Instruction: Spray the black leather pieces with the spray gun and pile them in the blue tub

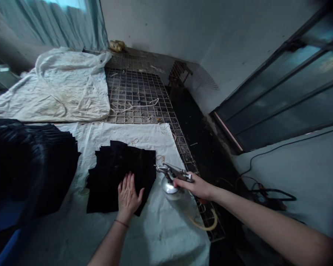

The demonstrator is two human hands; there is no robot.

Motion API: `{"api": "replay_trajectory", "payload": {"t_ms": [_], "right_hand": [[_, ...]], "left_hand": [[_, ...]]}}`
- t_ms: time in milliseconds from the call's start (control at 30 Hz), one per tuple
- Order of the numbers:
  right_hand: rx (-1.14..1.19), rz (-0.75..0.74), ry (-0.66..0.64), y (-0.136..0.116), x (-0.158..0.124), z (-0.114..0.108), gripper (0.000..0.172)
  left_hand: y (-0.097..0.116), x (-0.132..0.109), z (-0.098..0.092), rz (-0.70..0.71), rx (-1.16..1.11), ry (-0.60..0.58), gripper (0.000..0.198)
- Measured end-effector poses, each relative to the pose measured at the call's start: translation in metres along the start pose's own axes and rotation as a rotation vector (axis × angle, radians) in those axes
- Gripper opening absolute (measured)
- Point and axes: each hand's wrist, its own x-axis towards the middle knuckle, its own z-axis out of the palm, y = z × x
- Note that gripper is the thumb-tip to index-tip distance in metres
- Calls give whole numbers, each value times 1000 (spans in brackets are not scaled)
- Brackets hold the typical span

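Observation:
My left hand (129, 197) lies flat with fingers stretched out on a stack of black sheets (111, 177), whose uneven edges fan out to the left. To the right of the stack, my right hand (192, 184) is wrapped round the handle of a metal spray gun (172, 170). The gun's nozzle points left at the stack's right edge, and a silver-lidded cup hangs below it. A pale yellow hose (211, 223) curves beneath my right forearm. Under the stack is a white cloth (155, 236).
At left rises a larger heap of black sheets (55, 159). Behind the white cloth stretches a rusty wire-mesh surface (140, 88) with scraps and cords, beside a crumpled cream sheet (72, 88). Right of the mesh edge, the dark floor (191, 129) runs along a wall; a cable (255, 159) hangs there.

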Motion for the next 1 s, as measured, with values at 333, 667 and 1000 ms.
{"api": "replay_trajectory", "payload": {"t_ms": [333,667,1000], "right_hand": [[-194,161,61,-16,19,13,39],[-359,-4,73,-27,28,30,37],[-444,-80,-37,-14,19,18,37]], "left_hand": [[-3,0,4,5,-48,15,71],[-3,1,1,-12,-71,14,73],[-4,1,2,-27,-103,19,75]]}}
